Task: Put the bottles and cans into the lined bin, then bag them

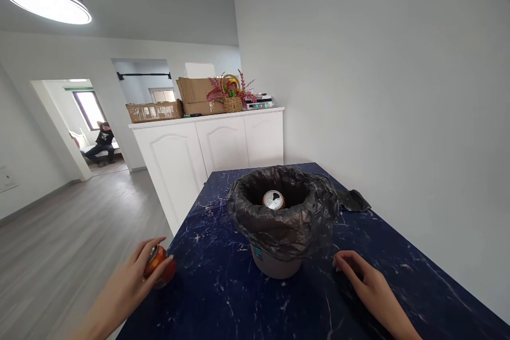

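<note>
My left hand [133, 276] is wrapped round a red drink can [159, 265] at the left edge of the dark blue marbled table [223, 297]. A small bin [281, 223] lined with a black bag stands in the middle of the table. Inside it a second can [273, 200] shows its silver top. My right hand [368, 284] rests on the table just right of the bin, fingers curled loosely and holding nothing.
A loose bit of black bag [353, 200] lies behind the bin by the white wall. Beyond the table stands a white cabinet [211, 146] with cardboard boxes and a flower basket [232, 94]. A person [102, 143] sits in a far room.
</note>
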`<act>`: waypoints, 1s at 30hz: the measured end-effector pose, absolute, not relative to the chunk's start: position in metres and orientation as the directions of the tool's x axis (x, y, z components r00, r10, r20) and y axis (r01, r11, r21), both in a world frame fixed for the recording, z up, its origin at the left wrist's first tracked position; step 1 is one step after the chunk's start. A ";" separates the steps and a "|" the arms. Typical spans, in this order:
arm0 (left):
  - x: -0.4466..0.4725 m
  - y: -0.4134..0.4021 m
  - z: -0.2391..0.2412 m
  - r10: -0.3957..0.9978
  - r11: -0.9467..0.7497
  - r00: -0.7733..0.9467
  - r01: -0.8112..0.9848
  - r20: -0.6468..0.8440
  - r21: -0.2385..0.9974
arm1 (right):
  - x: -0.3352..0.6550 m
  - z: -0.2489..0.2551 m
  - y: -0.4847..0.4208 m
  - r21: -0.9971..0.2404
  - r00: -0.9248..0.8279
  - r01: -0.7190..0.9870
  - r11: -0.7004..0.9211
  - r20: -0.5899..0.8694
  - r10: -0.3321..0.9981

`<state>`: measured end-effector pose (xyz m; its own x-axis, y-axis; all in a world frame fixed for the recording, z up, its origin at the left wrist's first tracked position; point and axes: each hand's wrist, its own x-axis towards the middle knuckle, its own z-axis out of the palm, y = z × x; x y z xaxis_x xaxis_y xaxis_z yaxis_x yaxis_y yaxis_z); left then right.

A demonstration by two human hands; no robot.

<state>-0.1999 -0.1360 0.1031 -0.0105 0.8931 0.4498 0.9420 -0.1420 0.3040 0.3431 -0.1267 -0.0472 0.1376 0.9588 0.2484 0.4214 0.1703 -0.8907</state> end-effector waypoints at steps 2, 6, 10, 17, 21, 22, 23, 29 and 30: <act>-0.184 -0.136 0.119 0.841 -0.156 -0.056 0.927 0.537 0.342 | 0.343 -0.047 -0.127 -0.897 0.128 0.411 0.164 0.235 0.963; -0.127 -0.139 0.167 0.678 -0.254 -0.168 0.860 0.716 0.442 | 0.343 -0.047 -0.126 -0.899 0.128 0.405 0.169 0.238 0.963; -0.056 -0.138 0.212 0.559 -0.524 -0.086 0.735 0.825 0.431 | 0.343 -0.048 -0.126 -0.893 0.125 0.405 0.197 0.267 0.955; 0.035 -0.097 0.246 0.604 -0.739 0.349 0.583 0.716 0.338 | 0.340 -0.042 -0.126 -0.894 0.140 0.400 0.202 0.277 0.951; 0.070 -0.066 0.247 0.630 -0.769 0.556 0.546 0.542 0.333 | 0.339 -0.037 -0.126 -0.897 0.127 0.396 0.196 0.265 0.956; 0.075 -0.060 0.246 0.627 -0.774 0.585 0.541 0.514 0.329 | 0.339 -0.036 -0.126 -0.897 0.126 0.396 0.198 0.266 0.956; 0.080 -0.055 0.245 0.627 -0.777 0.609 0.538 0.486 0.327 | 0.339 -0.035 -0.126 -0.897 0.125 0.395 0.198 0.266 0.956; 0.085 -0.051 0.244 0.628 -0.772 0.727 0.538 0.278 0.338 | 0.339 -0.035 -0.126 -0.907 0.132 0.374 0.194 0.259 0.957; 0.083 -0.052 0.245 0.634 -0.767 0.720 0.541 0.281 0.345 | 0.339 -0.035 -0.126 -0.907 0.133 0.374 0.194 0.259 0.957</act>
<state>0.0832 -0.0523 0.2450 0.7204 0.6339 0.2815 0.5405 -0.7674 0.3449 0.3391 -0.1264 -0.0346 0.1330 0.9567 0.2590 0.3739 0.1936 -0.9070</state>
